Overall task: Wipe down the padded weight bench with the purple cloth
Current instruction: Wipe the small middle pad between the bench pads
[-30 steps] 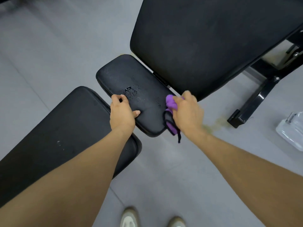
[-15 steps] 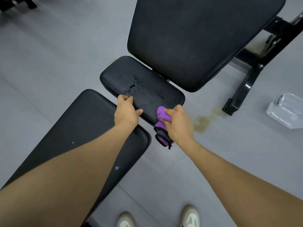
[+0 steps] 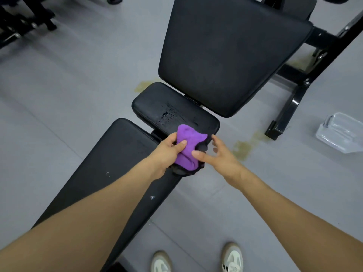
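Note:
The black padded weight bench fills the middle: a small seat pad (image 3: 172, 110) with wet droplets, a large back pad (image 3: 225, 59) behind it, and a long pad (image 3: 110, 169) in front at the left. The purple cloth (image 3: 186, 148), edged in black, is bunched at the seat pad's near edge. My left hand (image 3: 167, 152) grips the cloth with thumb and fingers. My right hand (image 3: 218, 154) is just right of it, fingers spread, its thumb tip touching the cloth.
A clear plastic container (image 3: 341, 132) lies on the grey floor at the right. The bench's black steel frame and foot (image 3: 284, 110) stand right of the seat. Yellowish stains (image 3: 243, 146) mark the floor. Dark equipment (image 3: 21, 20) sits top left. My shoes (image 3: 231, 258) show below.
The cloth has passed from my right hand to my left. My left hand left the seat pad's edge and took the cloth; my right hand opened. The view pulled back.

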